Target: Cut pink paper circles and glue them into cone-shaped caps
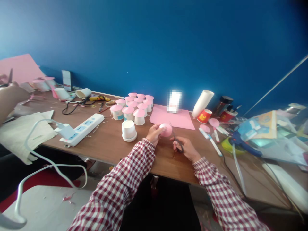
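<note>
Between the thumb and fingers of my left hand (154,134) is a round pink paper disc (166,130), held above the table's front part. My right hand (187,149) grips a pair of scissors (177,141) by the handles, blades pointing up beside the disc's right edge. Whether the blades touch the paper I cannot tell. Left of my hands, an upturned white paper cup (128,130) rests on a round white lid or base. Behind it stand several small white cups topped with pink discs (128,110). A pink sheet (172,117) lies beyond my hands.
A white power strip (83,130) with a plugged-in charger lies left. At right are a red cup (204,116), markers (215,145), a blue glue gun (245,144) with its cord and plastic bags. Another person's hand (16,93) holds scissors at far left.
</note>
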The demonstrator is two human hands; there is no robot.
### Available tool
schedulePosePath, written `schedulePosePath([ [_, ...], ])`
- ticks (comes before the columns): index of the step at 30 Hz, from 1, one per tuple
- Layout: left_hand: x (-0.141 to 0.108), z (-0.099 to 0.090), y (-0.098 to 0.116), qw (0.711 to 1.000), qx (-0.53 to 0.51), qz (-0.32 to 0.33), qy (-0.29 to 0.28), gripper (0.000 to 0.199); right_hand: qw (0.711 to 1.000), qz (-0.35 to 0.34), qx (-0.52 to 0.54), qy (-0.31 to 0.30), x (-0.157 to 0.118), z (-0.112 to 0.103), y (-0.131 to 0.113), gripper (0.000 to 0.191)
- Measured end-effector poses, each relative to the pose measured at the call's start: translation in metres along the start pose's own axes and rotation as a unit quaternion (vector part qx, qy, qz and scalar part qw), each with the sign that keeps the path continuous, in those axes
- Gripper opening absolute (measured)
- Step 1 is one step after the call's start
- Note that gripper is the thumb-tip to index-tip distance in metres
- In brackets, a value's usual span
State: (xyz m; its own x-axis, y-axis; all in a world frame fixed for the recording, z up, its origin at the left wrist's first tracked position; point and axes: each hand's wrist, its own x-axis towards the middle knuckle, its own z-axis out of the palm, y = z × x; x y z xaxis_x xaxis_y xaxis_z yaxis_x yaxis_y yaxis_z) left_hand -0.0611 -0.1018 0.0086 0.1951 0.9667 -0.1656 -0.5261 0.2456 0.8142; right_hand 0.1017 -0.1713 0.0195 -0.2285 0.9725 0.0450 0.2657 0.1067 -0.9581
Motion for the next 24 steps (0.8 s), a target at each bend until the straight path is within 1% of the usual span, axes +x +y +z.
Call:
schedulePosePath([
  [7,0.0009,-0.0019,-0.0021,1.000,-0.007,0.006,-0.014,0.050,1.000,0.001,-0.006,0.002,-0.0004,0.0000,-0.0009,0.045],
  [18,-0.0021,0.0022,0.0011,1.000,-0.018,0.006,-0.004,0.046,1.000,-0.003,-0.004,0.006,0.0001,-0.0002,0.0018,0.045],
  [24,-0.0011,0.0004,0.0001,1.000,-0.015,0.009,-0.012,0.046,1.000,-0.003,0.001,0.008,-0.0002,0.0003,-0.0004,0.043],
])
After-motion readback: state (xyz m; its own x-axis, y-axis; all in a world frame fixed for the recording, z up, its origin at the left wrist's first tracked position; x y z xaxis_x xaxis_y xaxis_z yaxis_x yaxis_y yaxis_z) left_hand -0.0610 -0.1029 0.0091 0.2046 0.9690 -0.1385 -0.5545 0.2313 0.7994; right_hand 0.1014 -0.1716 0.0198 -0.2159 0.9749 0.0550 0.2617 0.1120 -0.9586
